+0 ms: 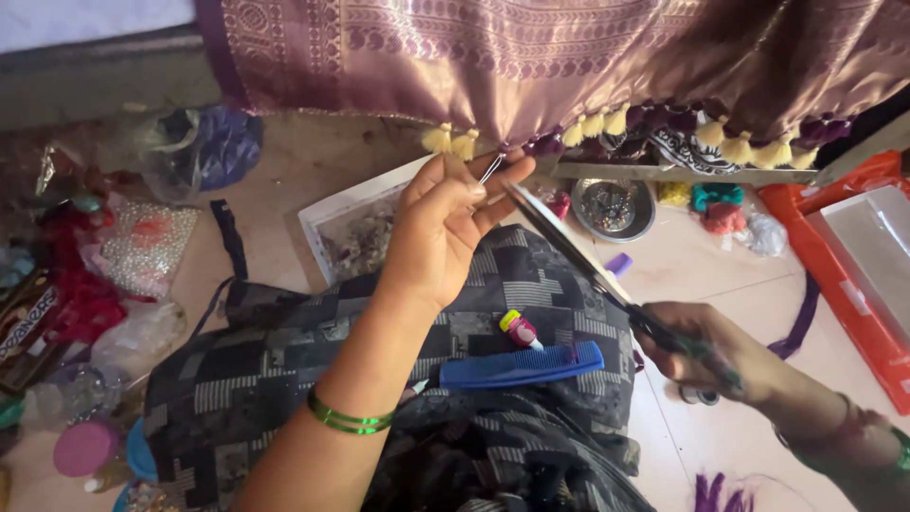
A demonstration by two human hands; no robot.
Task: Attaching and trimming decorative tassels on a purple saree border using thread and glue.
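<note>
My left hand (445, 228) is raised to the lower edge of a purple and gold patterned cloth (531, 57), pinching a thin thread (491, 169) just below its yellow and maroon tassels (453, 142). My right hand (706, 353) grips a pair of long dark scissors (569, 248), whose tip points up at the thread by my left fingers. On my lap, over a black and grey checked cloth (284, 370), lie a blue comb (521, 367) and a small pink bottle with a yellow cap (518, 329).
A round metal dish of beads (613, 209) and a white tray (346, 228) sit on the floor under the cloth. An orange box (844, 275) lies at the right. Bags of beads, red trimmings and a pink lid (85, 448) crowd the left side.
</note>
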